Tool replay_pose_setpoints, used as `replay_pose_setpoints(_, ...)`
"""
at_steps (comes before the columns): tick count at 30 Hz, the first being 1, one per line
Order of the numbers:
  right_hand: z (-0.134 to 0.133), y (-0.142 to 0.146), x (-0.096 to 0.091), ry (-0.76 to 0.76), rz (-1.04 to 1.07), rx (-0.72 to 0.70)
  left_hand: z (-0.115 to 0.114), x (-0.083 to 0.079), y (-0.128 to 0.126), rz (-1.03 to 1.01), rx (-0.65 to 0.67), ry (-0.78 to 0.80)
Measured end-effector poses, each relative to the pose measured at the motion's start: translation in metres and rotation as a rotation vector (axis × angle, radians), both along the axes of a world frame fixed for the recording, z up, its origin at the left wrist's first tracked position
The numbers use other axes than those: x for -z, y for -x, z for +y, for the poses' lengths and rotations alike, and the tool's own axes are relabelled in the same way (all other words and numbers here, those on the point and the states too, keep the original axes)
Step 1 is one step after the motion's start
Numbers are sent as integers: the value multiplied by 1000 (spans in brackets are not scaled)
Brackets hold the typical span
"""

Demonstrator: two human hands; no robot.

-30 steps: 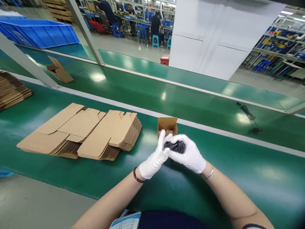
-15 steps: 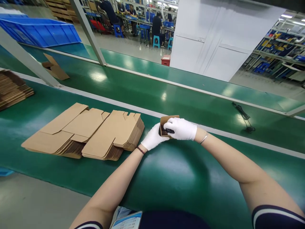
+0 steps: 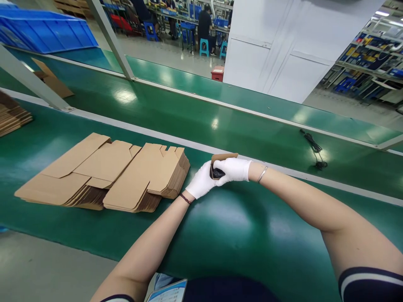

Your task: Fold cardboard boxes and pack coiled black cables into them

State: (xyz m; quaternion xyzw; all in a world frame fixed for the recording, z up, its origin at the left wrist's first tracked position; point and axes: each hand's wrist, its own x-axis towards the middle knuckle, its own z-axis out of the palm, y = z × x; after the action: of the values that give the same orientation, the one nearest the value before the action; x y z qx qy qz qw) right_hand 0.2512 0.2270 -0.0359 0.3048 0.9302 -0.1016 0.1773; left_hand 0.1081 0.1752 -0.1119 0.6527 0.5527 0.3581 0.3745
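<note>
Both hands wear white gloves and meet around a small brown cardboard box (image 3: 224,157), held above the green table with its top flap raised. My left hand (image 3: 201,181) wraps the box's left side. On the opposite side my right hand (image 3: 234,170) grips the box, its fingers at the opening. Inside lies a coiled black cable (image 3: 217,173), partly hidden by the fingers. To the left of my hands are stacks of flat folded cardboard boxes (image 3: 126,176) on the table.
Beyond a pale rail runs a green conveyor belt (image 3: 176,109), carrying a black cable (image 3: 314,144) at right and an open cardboard box (image 3: 55,82) at left. More flat cardboard (image 3: 12,113) lies far left. A blue crate (image 3: 53,31) stands behind. Several people work in the background.
My right hand has moved from the box's opening to its side, and the black cable now sits down inside. The belt items have shifted left in view.
</note>
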Motion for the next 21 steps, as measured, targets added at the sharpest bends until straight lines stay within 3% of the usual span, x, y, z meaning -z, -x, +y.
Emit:
replay_pose_setpoints(3,-11,0,-1,-139,-89,-107,2,3,2,12,-11,3)
replay_pose_setpoints(6,-19,-9,0,-305,-20,-198,4,6,4,-4,-14,3)
replay_pose_setpoints(8,-20,-16,0,-324,-5,-225,6,9,5,-26,12,1)
replay_pose_setpoints(15,-24,-17,5,-238,53,-49,9,12,6,-26,17,-43)
replay_pose_setpoints(19,-38,-20,15,-317,197,-88,8,9,4,-6,-8,-43)
replay_pose_setpoints(21,-44,-20,21,-360,219,-33,8,7,3,6,-16,-41)
